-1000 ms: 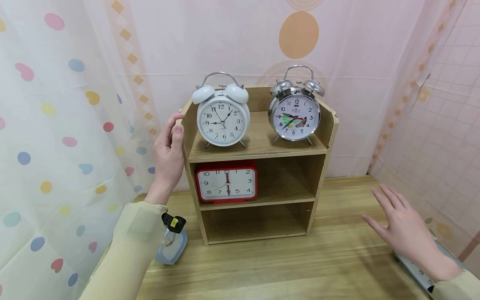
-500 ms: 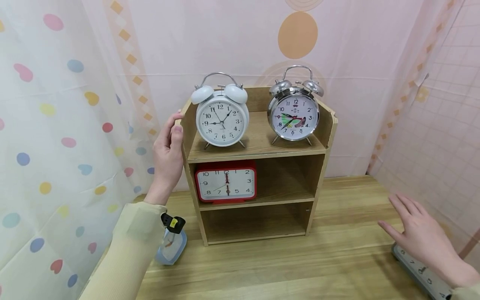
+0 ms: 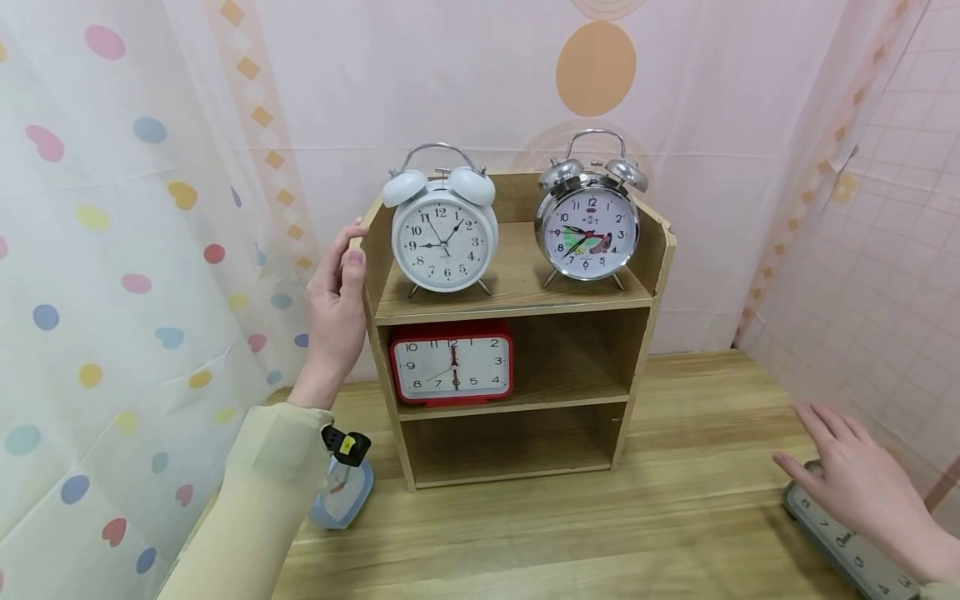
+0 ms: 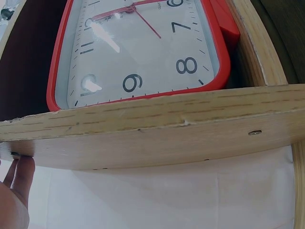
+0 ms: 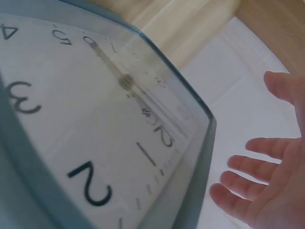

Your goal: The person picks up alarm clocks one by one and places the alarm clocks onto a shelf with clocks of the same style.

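Observation:
My left hand [image 3: 337, 304] rests against the outer left side of a wooden shelf [image 3: 525, 310], its fingertips near the upper edge. In the left wrist view, fingers [image 4: 23, 179] touch the side panel. My right hand [image 3: 862, 479] hovers, fingers spread, over a blue-grey rectangular clock [image 3: 847, 542] at the table's right. The right wrist view shows that clock's face [image 5: 90, 119] close up, with the hand beside it. A white twin-bell alarm clock [image 3: 445, 237] and a silver one [image 3: 590, 229] stand on the top shelf. A red rectangular clock [image 3: 452, 367] stands on the middle shelf, at left.
A small light-blue clock [image 3: 342, 496] stands on the wooden table [image 3: 570, 542] left of the shelf, partly behind my left wrist. Behind everything hangs a patterned curtain [image 3: 480, 83], with a dotted one [image 3: 112, 292] at left.
My right hand has moved right and slightly down, nearer the body of the blue-grey clock, more of which now shows. The left hand has stayed against the shelf.

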Demonstrator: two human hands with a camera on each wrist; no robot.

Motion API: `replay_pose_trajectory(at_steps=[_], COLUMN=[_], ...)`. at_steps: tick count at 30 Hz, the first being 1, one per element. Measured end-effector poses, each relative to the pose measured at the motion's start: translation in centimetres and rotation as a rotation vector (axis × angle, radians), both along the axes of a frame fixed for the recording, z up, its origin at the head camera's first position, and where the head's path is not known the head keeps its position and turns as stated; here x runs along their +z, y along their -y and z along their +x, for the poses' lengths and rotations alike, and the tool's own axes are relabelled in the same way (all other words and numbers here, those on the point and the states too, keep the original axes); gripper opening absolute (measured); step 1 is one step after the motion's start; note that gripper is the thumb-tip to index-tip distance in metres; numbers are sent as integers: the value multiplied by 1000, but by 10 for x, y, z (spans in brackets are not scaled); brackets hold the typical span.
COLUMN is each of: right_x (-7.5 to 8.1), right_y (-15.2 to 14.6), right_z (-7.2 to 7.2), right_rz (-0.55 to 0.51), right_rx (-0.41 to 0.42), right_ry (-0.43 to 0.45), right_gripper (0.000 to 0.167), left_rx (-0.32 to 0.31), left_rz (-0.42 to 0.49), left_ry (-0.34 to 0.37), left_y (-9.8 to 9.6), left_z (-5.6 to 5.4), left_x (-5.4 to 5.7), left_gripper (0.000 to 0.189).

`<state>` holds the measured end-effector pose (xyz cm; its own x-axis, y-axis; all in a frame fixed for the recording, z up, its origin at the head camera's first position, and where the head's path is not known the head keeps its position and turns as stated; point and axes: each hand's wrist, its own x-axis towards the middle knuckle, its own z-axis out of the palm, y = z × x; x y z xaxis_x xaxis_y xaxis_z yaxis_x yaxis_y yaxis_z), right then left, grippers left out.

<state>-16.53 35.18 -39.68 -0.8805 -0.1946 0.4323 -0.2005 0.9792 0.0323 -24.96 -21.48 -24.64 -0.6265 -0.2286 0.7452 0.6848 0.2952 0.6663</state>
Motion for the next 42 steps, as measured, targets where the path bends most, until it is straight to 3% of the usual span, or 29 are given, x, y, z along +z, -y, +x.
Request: replay_pose_trajectory(at_steps=[16, 24, 32, 36, 42], right_x=[-2, -6, -4, -4, -6], right_y=[-17, -22, -25, -27, -27], right_z=[4, 8, 11, 11, 11], right_rz=[21, -16, -14, 10, 11], right_rx=[-114, -150, -208, -225, -216], right_ry=[235, 368, 471, 503, 519], right_gripper=[79, 68, 84, 85, 72], left_rx=[5, 11, 11, 11, 4], left_rz=[-7, -4, -7, -12, -8], left_ry=[-11, 1, 7, 18, 14], left_y=[1, 1, 1, 1, 1], left_z=[2, 1, 1, 2, 1], left_x=[0, -1, 0, 0, 0], left_gripper=[35, 35, 35, 35, 35])
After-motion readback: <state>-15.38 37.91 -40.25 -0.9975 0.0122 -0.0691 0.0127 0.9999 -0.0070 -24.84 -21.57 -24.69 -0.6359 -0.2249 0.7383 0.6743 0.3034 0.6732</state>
